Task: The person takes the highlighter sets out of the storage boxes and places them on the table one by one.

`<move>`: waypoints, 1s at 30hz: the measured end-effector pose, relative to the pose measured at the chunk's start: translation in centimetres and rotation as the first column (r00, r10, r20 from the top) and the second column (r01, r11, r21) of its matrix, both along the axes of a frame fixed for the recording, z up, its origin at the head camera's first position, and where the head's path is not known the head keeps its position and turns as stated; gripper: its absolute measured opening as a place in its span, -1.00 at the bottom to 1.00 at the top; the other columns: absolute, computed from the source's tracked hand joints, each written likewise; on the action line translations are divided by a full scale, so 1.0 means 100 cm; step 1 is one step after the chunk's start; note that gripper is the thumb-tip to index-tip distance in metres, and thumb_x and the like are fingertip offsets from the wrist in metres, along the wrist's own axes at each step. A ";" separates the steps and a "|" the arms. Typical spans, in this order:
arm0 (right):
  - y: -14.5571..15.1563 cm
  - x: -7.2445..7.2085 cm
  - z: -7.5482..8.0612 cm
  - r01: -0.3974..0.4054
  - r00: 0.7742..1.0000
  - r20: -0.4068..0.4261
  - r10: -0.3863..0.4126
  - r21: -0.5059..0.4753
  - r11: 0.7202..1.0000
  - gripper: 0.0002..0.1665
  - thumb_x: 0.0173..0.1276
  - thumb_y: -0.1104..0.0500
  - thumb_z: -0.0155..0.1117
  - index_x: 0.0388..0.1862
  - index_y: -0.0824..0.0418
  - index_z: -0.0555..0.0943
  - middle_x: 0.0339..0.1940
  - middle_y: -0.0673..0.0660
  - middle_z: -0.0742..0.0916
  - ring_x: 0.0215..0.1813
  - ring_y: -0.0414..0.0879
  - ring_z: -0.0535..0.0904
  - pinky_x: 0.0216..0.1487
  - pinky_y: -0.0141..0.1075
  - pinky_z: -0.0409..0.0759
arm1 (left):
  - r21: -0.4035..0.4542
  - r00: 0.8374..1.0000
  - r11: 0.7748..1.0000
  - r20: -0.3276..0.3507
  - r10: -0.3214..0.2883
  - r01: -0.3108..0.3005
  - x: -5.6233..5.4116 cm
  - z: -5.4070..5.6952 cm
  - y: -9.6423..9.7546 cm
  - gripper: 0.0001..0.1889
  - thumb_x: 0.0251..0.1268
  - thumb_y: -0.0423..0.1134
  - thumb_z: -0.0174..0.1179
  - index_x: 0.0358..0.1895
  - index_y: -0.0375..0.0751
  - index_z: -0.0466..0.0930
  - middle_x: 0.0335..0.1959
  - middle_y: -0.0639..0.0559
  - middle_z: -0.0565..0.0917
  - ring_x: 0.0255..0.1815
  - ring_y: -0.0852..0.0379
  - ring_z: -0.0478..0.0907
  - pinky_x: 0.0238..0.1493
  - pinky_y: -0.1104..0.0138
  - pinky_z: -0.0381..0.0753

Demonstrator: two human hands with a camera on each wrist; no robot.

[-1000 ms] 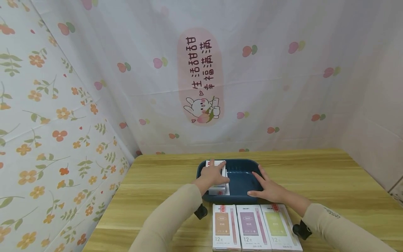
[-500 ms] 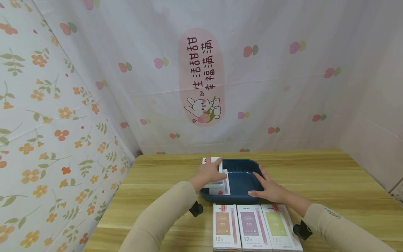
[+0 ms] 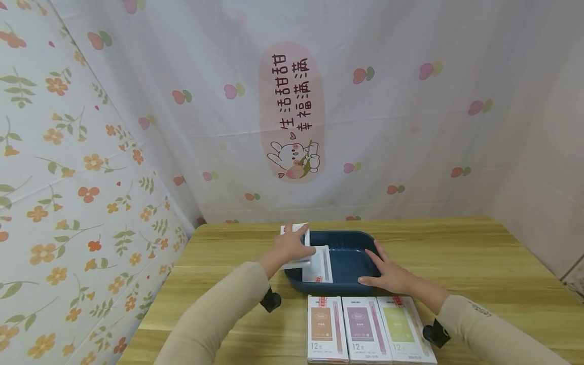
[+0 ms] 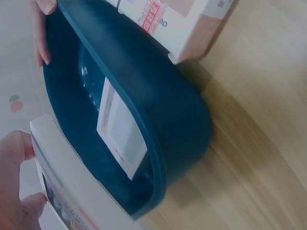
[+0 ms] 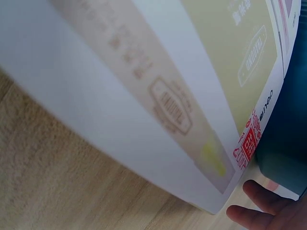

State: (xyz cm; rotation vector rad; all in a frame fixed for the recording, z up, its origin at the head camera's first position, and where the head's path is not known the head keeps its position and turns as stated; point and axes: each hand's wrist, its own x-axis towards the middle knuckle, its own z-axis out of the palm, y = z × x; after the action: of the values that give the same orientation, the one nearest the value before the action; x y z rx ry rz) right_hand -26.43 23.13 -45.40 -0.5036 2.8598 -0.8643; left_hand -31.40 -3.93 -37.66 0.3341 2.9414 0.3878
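Observation:
My left hand (image 3: 289, 247) grips a white pen box (image 4: 62, 167) between thumb and fingers, over the left rim of a dark blue plastic basin (image 4: 144, 96). The held box is tilted in the left wrist view, and my hand hides much of it in the head view. Another white pen box (image 3: 321, 268) lies inside the basin at its left end. At the basin's right end, my right hand (image 3: 394, 276) rests on the rim with thumb and fingers spread, holding nothing up.
Three white pen boxes stand in a row in front of the basin: orange-labelled (image 3: 324, 324), purple-labelled (image 3: 364, 324) and yellow-labelled (image 3: 403, 324). A wooden table (image 3: 219, 284) bears everything. Printed cloth (image 3: 388, 126) hangs behind and at the left.
My left hand has moved left and slightly up with the pen box, from inside the basin to over its left rim, uncovering the box below. My right hand has stayed in place.

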 end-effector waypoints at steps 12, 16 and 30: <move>-0.001 0.001 0.000 0.012 1.000 0.004 -0.012 -0.005 1.000 0.12 0.11 -0.26 0.25 0.42 0.35 0.03 0.44 0.42 -0.15 0.26 0.52 0.15 0.02 0.28 0.34 | 0.015 0.999 0.999 -0.011 0.037 -0.036 -0.002 0.006 -0.022 -0.23 0.07 0.12 0.14 0.41 0.20 0.09 0.36 -0.29 0.08 -0.42 -0.02 0.46 -0.36 0.24 0.40; 0.000 0.001 0.000 0.002 1.000 0.012 -0.002 -0.014 1.000 0.12 0.12 -0.25 0.25 0.42 0.35 0.01 0.44 0.40 -0.17 0.25 0.52 0.18 0.00 0.28 0.35 | 0.014 0.999 0.999 -0.017 0.032 -0.031 0.001 0.008 -0.030 -0.23 0.07 0.09 0.14 0.41 0.17 0.09 0.37 -0.30 0.05 -0.45 0.00 0.44 -0.40 0.26 0.34; 0.000 0.002 -0.001 -0.007 1.000 0.017 0.007 -0.015 1.000 0.11 0.13 -0.23 0.24 0.43 0.34 0.00 0.44 0.41 -0.18 0.23 0.50 0.23 -0.02 0.26 0.38 | 0.050 0.999 0.998 -0.013 0.039 -0.038 0.010 -0.002 -0.067 -0.22 0.05 0.04 0.16 0.41 0.12 0.11 0.40 -0.36 -0.01 -0.53 0.02 0.41 -0.38 0.17 0.36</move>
State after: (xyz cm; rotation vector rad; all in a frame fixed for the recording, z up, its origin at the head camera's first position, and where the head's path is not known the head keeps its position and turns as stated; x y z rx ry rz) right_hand -26.28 23.12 -45.54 -0.5055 2.8367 -0.8847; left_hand -30.44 -10.59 -37.82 0.2883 2.9593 0.4666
